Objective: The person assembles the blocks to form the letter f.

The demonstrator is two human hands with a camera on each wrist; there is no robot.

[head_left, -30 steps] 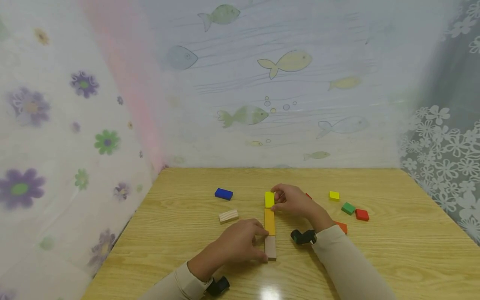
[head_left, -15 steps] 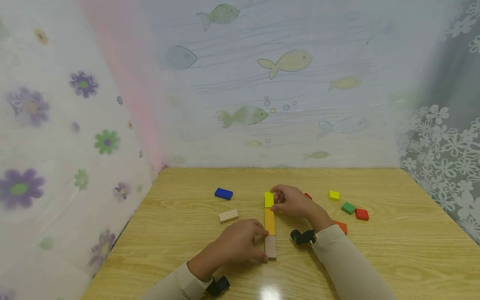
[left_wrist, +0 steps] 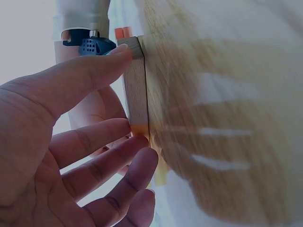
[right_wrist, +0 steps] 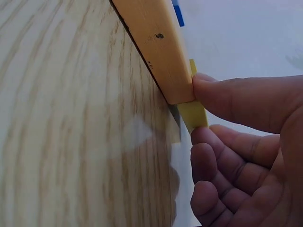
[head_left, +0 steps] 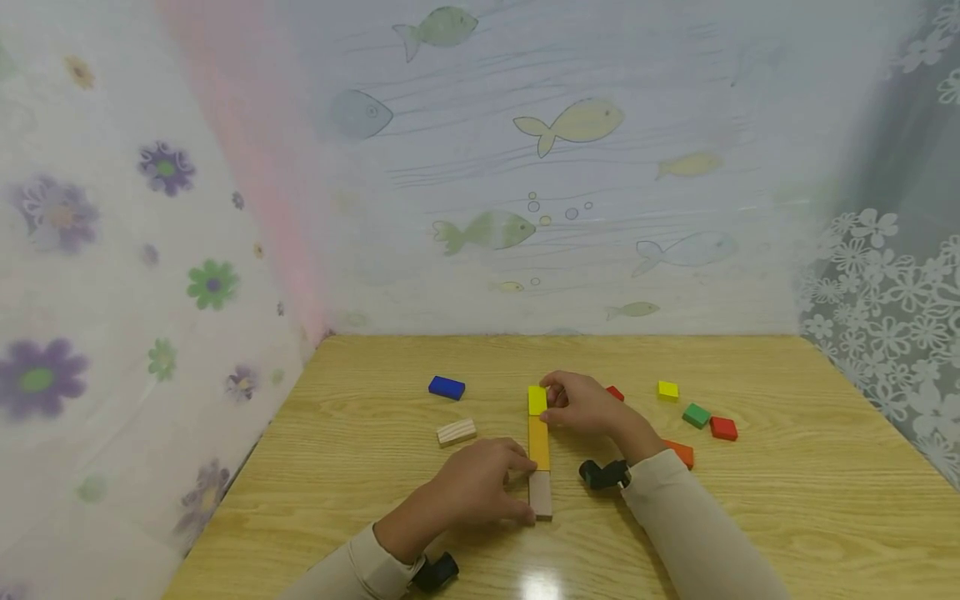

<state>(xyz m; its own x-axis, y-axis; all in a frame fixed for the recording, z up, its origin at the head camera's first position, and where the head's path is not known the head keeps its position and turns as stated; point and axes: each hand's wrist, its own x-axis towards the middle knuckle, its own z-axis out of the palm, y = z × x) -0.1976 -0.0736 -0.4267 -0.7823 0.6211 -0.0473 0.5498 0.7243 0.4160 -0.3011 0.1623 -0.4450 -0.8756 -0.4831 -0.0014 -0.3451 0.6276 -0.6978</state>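
Three wooden blocks lie end to end in a straight row running away from me: a plain wood block (head_left: 540,496) nearest, an orange block (head_left: 538,443) in the middle and a yellow block (head_left: 537,401) farthest. My left hand (head_left: 480,483) holds the plain block by its length, thumb on the near end and index finger by the seam with the orange one. With thumb and index finger, my right hand (head_left: 585,403) pinches the yellow block from the right side. The right wrist view shows that thumb beside the seam between yellow block (right_wrist: 195,116) and orange block (right_wrist: 156,47).
Left of the row lie a blue block (head_left: 447,387) and a striped wood block (head_left: 457,432). To the right are a small yellow block (head_left: 668,391), a green block (head_left: 696,416) and a red block (head_left: 723,428). My right arm partly covers an orange-red block (head_left: 679,454) and another red block (head_left: 616,393).
My right hand and the yellow block have shifted very slightly toward me along the row. The left hand has stayed in place.
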